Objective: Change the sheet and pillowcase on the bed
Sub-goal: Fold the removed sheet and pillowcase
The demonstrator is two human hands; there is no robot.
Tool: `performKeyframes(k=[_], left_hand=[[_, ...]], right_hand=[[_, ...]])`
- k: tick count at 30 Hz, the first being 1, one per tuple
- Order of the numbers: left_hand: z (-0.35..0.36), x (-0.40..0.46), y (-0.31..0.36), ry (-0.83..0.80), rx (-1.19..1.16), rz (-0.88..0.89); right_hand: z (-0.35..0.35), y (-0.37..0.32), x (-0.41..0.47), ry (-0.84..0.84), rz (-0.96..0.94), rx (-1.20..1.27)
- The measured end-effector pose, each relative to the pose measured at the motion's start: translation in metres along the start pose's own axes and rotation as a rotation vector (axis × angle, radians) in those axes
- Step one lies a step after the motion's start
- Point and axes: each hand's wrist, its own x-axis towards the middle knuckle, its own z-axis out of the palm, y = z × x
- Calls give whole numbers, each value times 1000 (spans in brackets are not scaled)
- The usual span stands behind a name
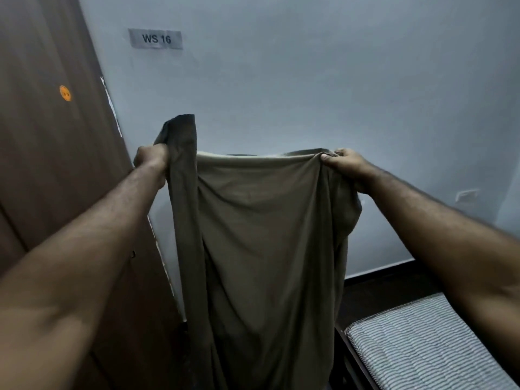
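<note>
Far to the left of my fingers stands a brown door (50, 164) with a small round orange sticker (65, 93) on it, well above and left of my left hand. My left hand (150, 159) is raised in front of me with the arm stretched out, and its fingers are curled tight around a gathered bunch of the olive-brown sheet (267, 249); a dark fold of the cloth sticks up above that fist, just to its right. Higher on the pale wall (337, 80), above the gap between my two hands, a grey label (156, 39) reads "WS 16". Between my hands the top edge of the sheet runs nearly level and slightly slack, and from there the cloth hangs straight down in long loose folds, dropping out of view at the bottom, so I cannot tell whether it reaches the floor. My right hand (347, 164) holds the other end of that top edge at about the same height as the left, thumb on the near side and fingers curled over the far side, pinching the bunched hem. Below my right forearm and to the right of the hanging cloth lies the bed's mattress (416, 344), bare in grey and white stripes with a corded edge, resting in a dark bed frame (354, 361) whose rail shows along its left side. A dark skirting strip runs along the foot of the wall behind it.
</note>
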Motion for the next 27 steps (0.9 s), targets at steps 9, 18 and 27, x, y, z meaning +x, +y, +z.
performKeyframes(k=[9,18,27], left_hand=[[46,-82,-7,-700,-314,-35],[113,-192,-62,-842,-634,-125],[106,-215,-78,-617,-804,218]], right_hand=[[38,-27,-21,-118,-95,-2],[75,-58,-84,-670,-240,61],[54,-30,-100,-145,-288,-131]])
